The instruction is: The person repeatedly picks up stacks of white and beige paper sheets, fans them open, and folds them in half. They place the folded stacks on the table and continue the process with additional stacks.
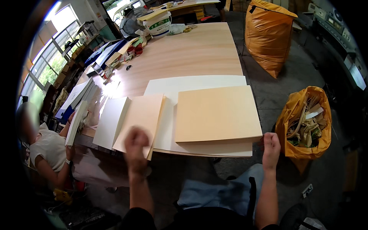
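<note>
My left hand is blurred, closed into a loose fist at the near edge of a cream sheet lying on the wooden table; whether it grips the sheet is unclear. A white sheet lies just left of it. My right hand is closed at the near right corner of a thick tan stack of boards, touching its corner. That stack rests on a large white board.
An open orange sack of paper scraps stands right of my right hand, and a fuller orange sack farther back. A seated person at left holds white sheets. Buckets, cups and clutter sit at the table's far left.
</note>
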